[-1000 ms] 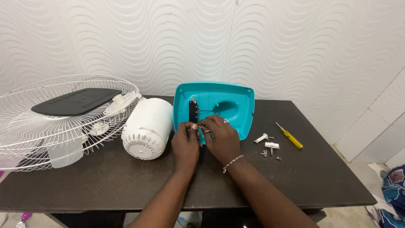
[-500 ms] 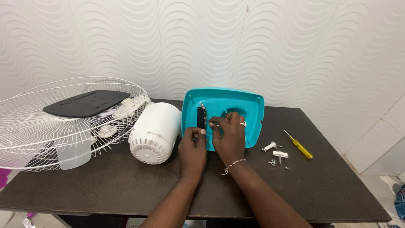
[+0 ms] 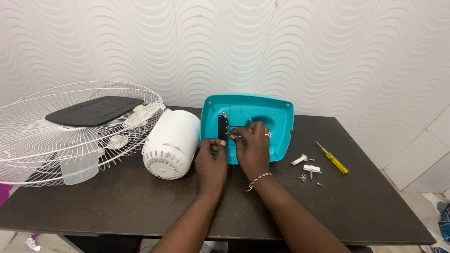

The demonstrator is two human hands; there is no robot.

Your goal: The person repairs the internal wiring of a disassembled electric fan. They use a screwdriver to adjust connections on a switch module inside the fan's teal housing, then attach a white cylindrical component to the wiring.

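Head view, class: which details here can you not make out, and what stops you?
- Teal housing: its lower middle, hidden behind the right hand.
- Black strip: its lower end, covered by the left hand.
- Small screws: too small to count.
- Wire fan guard: cut off by the left edge.

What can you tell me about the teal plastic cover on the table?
The teal cover looks like smooth moulded plastic, a rounded rectangle with a raised rim, its hollow side facing the camera. It stands tilted on the dark table. A narrow black strip sits upright inside it. The left hand and right hand touch it.
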